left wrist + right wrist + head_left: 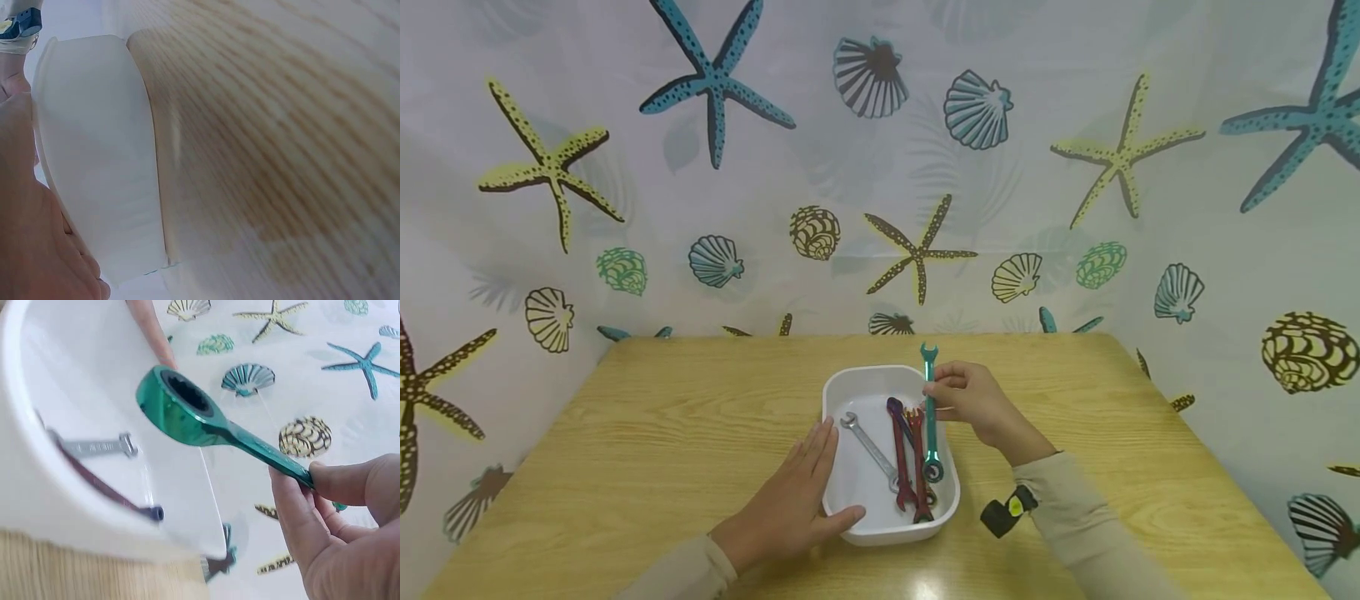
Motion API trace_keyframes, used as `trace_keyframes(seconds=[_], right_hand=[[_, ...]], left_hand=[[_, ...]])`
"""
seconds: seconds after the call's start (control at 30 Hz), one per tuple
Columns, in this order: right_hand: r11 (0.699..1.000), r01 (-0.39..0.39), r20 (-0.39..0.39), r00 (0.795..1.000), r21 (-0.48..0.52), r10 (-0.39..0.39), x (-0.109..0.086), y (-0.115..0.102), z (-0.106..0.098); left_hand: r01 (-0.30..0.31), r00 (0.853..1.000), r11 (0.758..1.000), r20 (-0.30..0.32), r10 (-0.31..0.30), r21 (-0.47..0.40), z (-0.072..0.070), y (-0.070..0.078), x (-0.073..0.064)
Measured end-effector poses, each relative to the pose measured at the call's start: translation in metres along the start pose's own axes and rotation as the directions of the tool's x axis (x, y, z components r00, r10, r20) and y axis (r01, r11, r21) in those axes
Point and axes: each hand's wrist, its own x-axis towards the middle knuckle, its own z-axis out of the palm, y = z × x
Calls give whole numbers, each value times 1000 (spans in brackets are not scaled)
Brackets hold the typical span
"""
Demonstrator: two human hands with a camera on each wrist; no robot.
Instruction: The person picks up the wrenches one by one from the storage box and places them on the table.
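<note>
1. we have open tabletop (685, 400) to pass over at far left and far right, bounded by the patterned curtain (880, 179).
2. the left grip (801, 496) bars the left rim of the white tray (891, 533).
3. at the right, we meet the right grip (976, 402) and the raised green wrench (931, 425).
4. inside, we could reach down at far left; the silver wrench (870, 447) slants mid-tray, red wrenches (900, 461) crowd the right.
</note>
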Motion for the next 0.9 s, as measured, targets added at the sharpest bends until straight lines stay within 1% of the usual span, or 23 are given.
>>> trace_keyframes(seconds=[0.13,0.27,0.43,0.6,0.77,0.9], right_hand=[[1000,-10,-28,1000,-17,10,-1,5,-25],[998,-29,-52,998,-64,25,0,12,-48],[985,-90,-60,995,-146,82,1,23,-66],[968,-145,-69,989,-206,134,4,40,-70],[949,-152,-85,987,-277,133,9,58,-64],[933,-181,-107,982,-310,155,16,69,-57]], left_hand=[[-1,1000,1000,-4,1,-1,0,0,-1],[-5,1000,1000,-9,5,0,0,1,-2],[-11,1000,1000,-13,11,-9,-1,1,-3],[-6,1000,1000,-13,6,-22,-3,2,-3],[-1,1000,1000,-5,1,-24,-5,3,-3],[-11,1000,1000,-15,11,-20,-4,2,-3]])
